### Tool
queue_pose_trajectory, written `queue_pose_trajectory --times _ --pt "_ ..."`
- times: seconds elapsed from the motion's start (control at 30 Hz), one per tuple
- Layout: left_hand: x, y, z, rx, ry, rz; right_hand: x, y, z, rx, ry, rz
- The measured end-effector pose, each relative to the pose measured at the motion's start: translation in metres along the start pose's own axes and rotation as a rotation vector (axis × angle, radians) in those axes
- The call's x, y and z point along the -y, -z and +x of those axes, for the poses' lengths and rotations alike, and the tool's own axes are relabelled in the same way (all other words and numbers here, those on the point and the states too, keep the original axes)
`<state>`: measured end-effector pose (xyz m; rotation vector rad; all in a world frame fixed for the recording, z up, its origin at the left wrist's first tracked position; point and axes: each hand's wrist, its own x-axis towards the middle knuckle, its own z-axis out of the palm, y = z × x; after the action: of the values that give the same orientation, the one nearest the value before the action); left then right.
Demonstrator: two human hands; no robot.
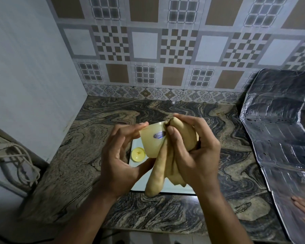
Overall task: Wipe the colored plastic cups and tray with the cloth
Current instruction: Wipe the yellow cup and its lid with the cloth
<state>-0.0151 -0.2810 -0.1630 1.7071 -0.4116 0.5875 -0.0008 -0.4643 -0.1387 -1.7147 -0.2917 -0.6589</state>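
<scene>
Home kitchen: marbled stone counter (95, 182), patterned wall tiles (144, 44), foil-covered surface (278, 138).

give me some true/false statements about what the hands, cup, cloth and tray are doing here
1. The left hand holds a pale yellow cup above the tray. True.
2. The cloth lies flat on the counter. False: the right hand bunches it against the cup's rim, its tail hanging down.
3. A second yellow cup sits on the tray. True.
4. The tray is red. False: it is white.
5. The held cup has an oval sticker. True.
</scene>
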Motion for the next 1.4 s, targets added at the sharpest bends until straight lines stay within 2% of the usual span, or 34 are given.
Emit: queue_pose_trajectory --times 0.13,0.23,0.37,0.53,0.7,0.9,1.03,1.13,1.27,1.4 --pt "-0.007 -0.002 -0.006 0.007 0.105 -0.203 -0.013 0.001 0.009 -0.029 -0.144 0.043" --pt "-0.007 -0.005 -0.005 -0.034 0.176 -0.27 -0.004 0.008 -0.001 -0.087 -0.15 0.188" --pt "-0.007 -0.008 -0.002 -0.051 0.248 -0.291 0.008 0.009 -0.023 -0.048 -0.056 0.149" --pt "-0.011 -0.007 -0.004 0.055 0.377 -0.447 0.003 0.006 -0.027 0.011 0.074 0.016" --pt "-0.017 -0.015 0.004 -0.036 0.508 -0.47 0.001 0.007 -0.028 0.033 0.141 -0.05" --pt "-0.017 -0.003 0.009 0.079 0.556 -0.576 0.009 0.007 -0.006 -0.01 -0.068 0.118" --pt "-0.022 -0.008 0.008 0.087 0.632 -0.705 -0.006 0.005 0.008 0.045 -0.151 0.087" --pt "-0.022 -0.011 0.007 0.061 0.688 -0.826 -0.013 0.008 0.003 -0.003 -0.21 0.157" --pt "-0.014 -0.006 0.006 -0.012 0.767 -0.91 -0.008 0.013 -0.011 -0.058 -0.192 0.221" --pt "-0.009 -0.008 0.002 0.021 0.798 -0.873 0.002 0.007 -0.017 -0.02 -0.148 0.2"
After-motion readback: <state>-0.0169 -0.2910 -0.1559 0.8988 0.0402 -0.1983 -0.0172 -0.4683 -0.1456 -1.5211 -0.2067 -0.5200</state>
